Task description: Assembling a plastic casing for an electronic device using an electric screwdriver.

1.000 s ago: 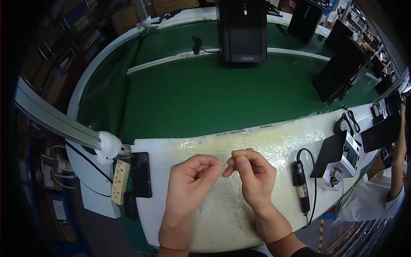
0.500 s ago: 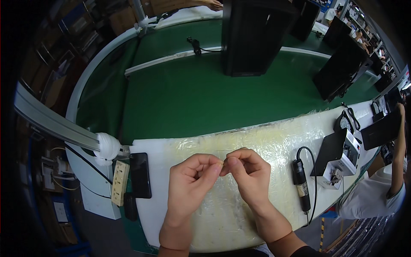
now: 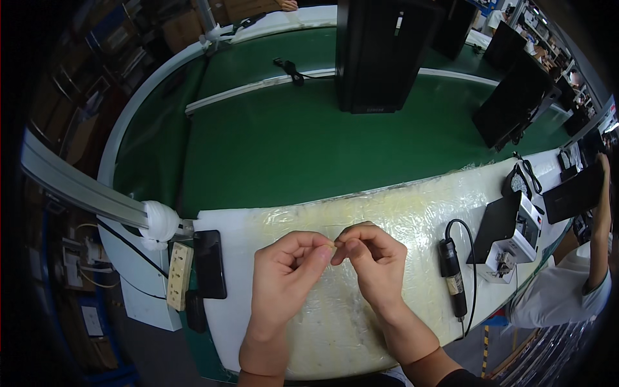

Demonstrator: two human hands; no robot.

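Above the film-covered padded bench [image 3: 335,335], my left hand [image 3: 288,277] and my right hand [image 3: 374,264] meet fingertip to fingertip. Both are closed in a pinch, thumb against forefinger. Whatever sits between the fingertips is too small to name. To the right of my right hand lies a black electric screwdriver [image 3: 454,277] with a looped cord. Left of my left hand is a black smartphone [image 3: 210,264], flat on the white padding.
Beyond the bench runs a green conveyor belt [image 3: 271,155] carrying a tall black case [image 3: 380,58] and another black case [image 3: 516,106]. A white-and-black device [image 3: 516,242] stands at right, near a co-worker's arm [image 3: 601,232]. A power strip [image 3: 179,276] lies left.
The tall black case and the cable on the belt have shifted slightly to the left. Another person's hand at the far edge has moved left. My hands keep nearly the same pose.
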